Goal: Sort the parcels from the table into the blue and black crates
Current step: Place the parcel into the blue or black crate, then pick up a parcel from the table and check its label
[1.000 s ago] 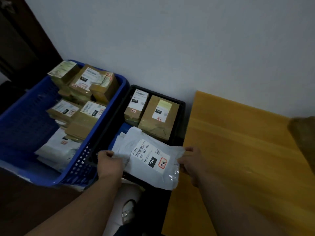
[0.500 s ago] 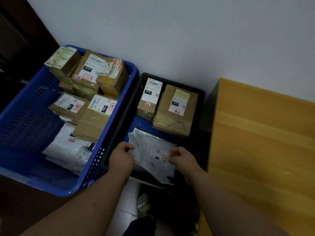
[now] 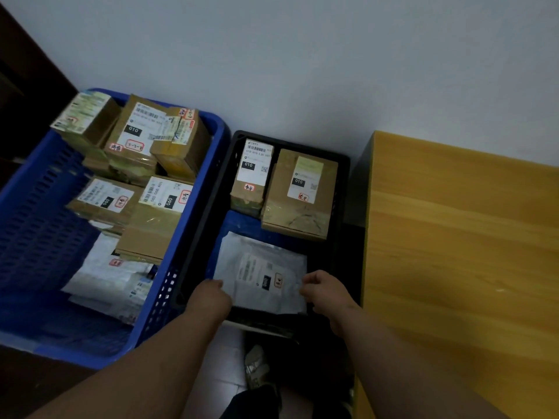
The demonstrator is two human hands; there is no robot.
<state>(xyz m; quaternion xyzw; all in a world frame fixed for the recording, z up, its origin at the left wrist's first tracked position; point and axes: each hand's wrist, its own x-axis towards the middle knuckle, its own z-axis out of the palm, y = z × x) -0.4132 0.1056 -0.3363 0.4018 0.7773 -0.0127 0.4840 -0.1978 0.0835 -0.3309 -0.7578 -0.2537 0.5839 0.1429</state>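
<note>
Both hands are down at the black crate (image 3: 343,189), centre of the frame. The white parcel (image 3: 260,273) lies flat in its near end, label up. The left hand (image 3: 210,299) has fingers curled at the parcel's lower left corner, gripping it; the right hand (image 3: 325,290) is curled at the right edge, whether pinching or just touching I cannot tell. 2 brown boxes (image 3: 298,195) sit at the crate's far end. Left of frame, the blue crate (image 3: 36,207) holds stacked boxes. The table (image 3: 462,252) fills the right.
</note>
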